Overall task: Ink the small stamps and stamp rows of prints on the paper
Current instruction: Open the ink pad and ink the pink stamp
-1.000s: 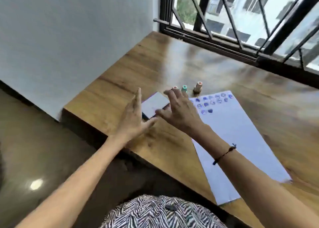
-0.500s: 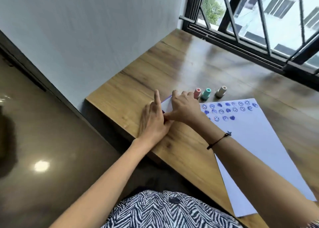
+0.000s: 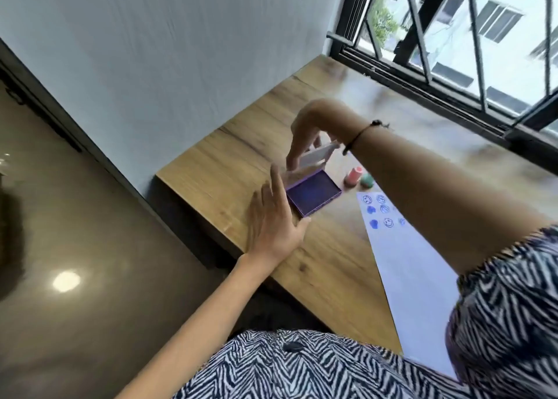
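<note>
**Ink pad lid raised**

On the wooden table (image 3: 317, 265), your right hand (image 3: 308, 132) pinches the white lid (image 3: 317, 156) above the purple ink pad (image 3: 312, 196). Your left hand (image 3: 273, 226), fingers spread, braces the pad's side. Pink stamp (image 3: 352, 176) and green stamp (image 3: 367, 180) stand beside the printed paper (image 3: 410, 265).

No readable text, labels or numbers appear anywhere.

Hidden, cropped and blurred parts around the stamp setup

The right forearm (image 3: 422, 181) covers the prints at 3 o'clock on the paper (image 3: 410, 265), whose corner at 5 o'clock runs under the striped sleeve (image 3: 513, 308). The green stamp (image 3: 367, 180) is half hidden behind that arm. The lid (image 3: 317, 156) is motion-blurred, and the right hand (image 3: 308, 132) masks its far edge.
</note>
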`<state>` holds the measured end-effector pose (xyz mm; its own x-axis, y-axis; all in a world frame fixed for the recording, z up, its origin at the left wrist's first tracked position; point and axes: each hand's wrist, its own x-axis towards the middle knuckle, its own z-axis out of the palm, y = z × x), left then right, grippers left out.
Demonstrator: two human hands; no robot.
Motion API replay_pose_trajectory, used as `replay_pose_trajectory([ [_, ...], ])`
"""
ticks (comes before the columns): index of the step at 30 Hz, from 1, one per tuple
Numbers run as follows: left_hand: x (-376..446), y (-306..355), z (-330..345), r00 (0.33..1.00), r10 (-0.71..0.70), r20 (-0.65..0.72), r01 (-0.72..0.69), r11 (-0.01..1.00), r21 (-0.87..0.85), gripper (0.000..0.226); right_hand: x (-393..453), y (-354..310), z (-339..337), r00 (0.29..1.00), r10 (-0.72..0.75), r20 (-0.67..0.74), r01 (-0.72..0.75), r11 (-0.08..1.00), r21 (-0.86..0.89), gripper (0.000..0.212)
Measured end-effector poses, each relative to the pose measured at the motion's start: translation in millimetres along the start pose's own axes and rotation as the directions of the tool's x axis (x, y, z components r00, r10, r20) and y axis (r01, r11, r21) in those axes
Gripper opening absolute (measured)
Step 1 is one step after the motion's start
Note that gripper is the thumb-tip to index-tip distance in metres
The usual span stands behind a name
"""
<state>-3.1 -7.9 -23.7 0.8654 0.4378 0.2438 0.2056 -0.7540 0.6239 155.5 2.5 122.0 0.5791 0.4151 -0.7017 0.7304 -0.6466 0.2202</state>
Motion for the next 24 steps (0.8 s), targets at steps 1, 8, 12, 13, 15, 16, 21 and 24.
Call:
replay_pose_trajectory([
  [1,0,0,1,1.000,-0.011,0.016,0.011,1.000,-0.016,0.116,4,-2,-5,1.000,0.001,0.013,-0.001,1.000,-0.013,0.070],
  [8,0,1,1,0.999,-0.002,0.033,0.003,1.000,-0.026,0.114,19,-7,-19,0.997,-0.015,-0.076,0.020,0.998,0.065,0.079],
  [12,0,2,-2,0.998,0.044,0.041,-0.042,0.998,-0.046,0.105,8,31,-5,0.928,-0.005,-0.373,0.078,0.981,0.180,0.035],
  [13,0,2,-3,0.998,0.059,0.028,-0.058,0.997,-0.060,0.101,2,41,4,0.926,-0.009,-0.378,0.063,0.990,0.129,0.028],
  [15,2,4,-5,0.996,0.092,-0.006,-0.092,0.992,-0.082,0.090,-9,59,31,0.949,-0.050,-0.313,0.057,0.998,0.012,0.021],
  [16,3,4,-6,0.994,0.103,-0.024,-0.105,0.990,-0.091,0.084,-12,66,46,0.956,-0.062,-0.287,0.058,0.998,-0.022,0.023],
  [21,3,10,-7,0.972,0.179,-0.151,-0.197,0.974,-0.115,0.060,-13,73,99,0.908,-0.063,-0.415,-0.006,0.987,-0.162,0.020],
  [24,0,12,-10,0.953,0.204,-0.225,-0.241,0.959,-0.150,0.046,-13,68,106,0.854,-0.108,-0.508,0.035,0.988,-0.152,0.015],
])
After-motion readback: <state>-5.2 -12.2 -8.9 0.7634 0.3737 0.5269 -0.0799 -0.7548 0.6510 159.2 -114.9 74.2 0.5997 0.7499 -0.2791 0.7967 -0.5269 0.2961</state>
